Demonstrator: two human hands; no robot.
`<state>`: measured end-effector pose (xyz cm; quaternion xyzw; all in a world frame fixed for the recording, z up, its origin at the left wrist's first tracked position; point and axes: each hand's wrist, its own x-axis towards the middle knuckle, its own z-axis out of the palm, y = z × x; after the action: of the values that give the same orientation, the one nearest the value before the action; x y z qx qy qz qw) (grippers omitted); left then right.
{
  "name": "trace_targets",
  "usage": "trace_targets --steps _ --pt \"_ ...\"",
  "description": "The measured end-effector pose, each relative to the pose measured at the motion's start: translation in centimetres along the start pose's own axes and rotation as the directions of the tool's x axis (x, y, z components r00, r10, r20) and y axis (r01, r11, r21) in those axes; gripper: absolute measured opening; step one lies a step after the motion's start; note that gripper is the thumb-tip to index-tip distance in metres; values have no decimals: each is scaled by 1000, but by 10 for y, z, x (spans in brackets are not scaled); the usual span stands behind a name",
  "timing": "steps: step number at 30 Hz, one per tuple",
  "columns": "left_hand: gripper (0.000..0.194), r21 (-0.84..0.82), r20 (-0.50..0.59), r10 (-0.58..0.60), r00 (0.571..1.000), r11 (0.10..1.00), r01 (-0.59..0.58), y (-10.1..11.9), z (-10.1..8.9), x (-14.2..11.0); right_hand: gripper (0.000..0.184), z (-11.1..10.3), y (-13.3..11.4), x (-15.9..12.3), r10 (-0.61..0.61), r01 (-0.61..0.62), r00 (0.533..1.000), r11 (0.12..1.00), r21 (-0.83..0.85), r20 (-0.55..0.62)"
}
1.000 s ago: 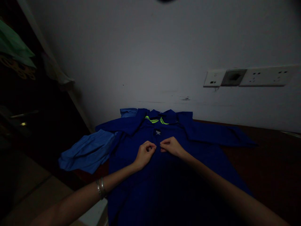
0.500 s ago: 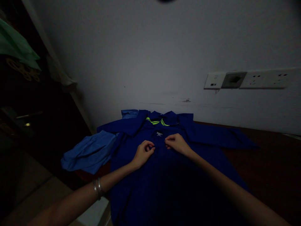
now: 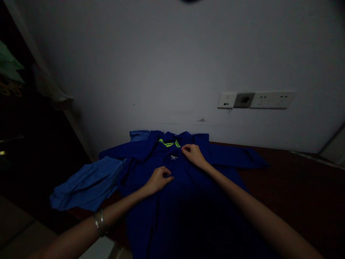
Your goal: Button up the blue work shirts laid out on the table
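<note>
A dark blue shirt (image 3: 188, 201) with a yellow-green stripe inside its collar lies spread front-up on a dark brown table (image 3: 296, 187). My left hand (image 3: 157, 178) rests on the shirt's chest with fingers curled, pinching the fabric near the front placket. My right hand (image 3: 192, 154) is farther up, just below the collar beside a small white logo, its fingers closed on the cloth there. A bracelet sits on my left wrist.
A lighter blue garment (image 3: 86, 181) lies crumpled at the table's left edge, partly under the shirt's sleeve. A white wall stands behind, with a strip of sockets and switches (image 3: 254, 100). Dark shelving with pale cloth (image 3: 8, 66) stands at the left.
My right hand has moved up the shirt front from mid-chest to just under the collar. My left hand stayed on the chest. The view has shifted right and back.
</note>
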<state>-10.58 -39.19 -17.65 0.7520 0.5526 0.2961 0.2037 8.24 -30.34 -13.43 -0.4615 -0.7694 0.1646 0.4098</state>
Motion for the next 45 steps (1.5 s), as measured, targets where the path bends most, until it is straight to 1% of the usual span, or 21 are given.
trace_targets --steps 4,6,9,13,15,17,21,24,27,31,36,39,45 --pt "26 -85 -67 -75 995 994 69 3 -3 17 22 -4 6 15 -26 21 996 998 -58 -87" --pt "26 -131 -82 -91 992 988 80 4 -3 23 22 -3 11 16 -26 20 996 998 -67 -87" --pt "24 -196 -109 -104 989 977 81 1 0 23 21 -1 12 6 -49 46 999 994 -96 -24" --pt "27 -313 -131 -127 983 946 80 -8 6 14 16 2 1 -23 -108 109 994 981 -160 18" --pt "28 -377 -132 -135 982 923 76 -10 6 9 13 2 -8 -37 -155 163 985 979 -120 73" --pt "27 -428 -123 -141 982 900 76 -9 5 4 12 3 -16 -48 -207 214 968 976 -35 141" --pt "24 -496 -79 -194 978 858 130 -1 -1 -2 12 7 -23 -61 -269 252 937 962 102 221" --pt "25 -517 -82 -251 964 838 175 4 -4 -4 11 12 -22 -65 -278 246 932 956 159 232" --pt "25 -538 -74 -274 959 820 193 8 -6 -4 13 17 -20 -67 -253 220 945 960 172 205" --pt "23 -525 -49 -240 970 832 179 13 -6 -3 14 21 -18 -69 -235 208 958 965 161 165" --pt "22 -500 -81 -221 972 852 152 15 -5 -3 15 23 -18 -72 -289 274 949 954 118 130" --pt "23 -490 -84 -212 974 859 144 16 -5 -4 13 25 -17 -72 -310 296 940 949 111 142" --pt "22 -451 -54 -182 982 882 138 16 -10 -7 8 24 -18 -71 -287 259 940 952 162 185"
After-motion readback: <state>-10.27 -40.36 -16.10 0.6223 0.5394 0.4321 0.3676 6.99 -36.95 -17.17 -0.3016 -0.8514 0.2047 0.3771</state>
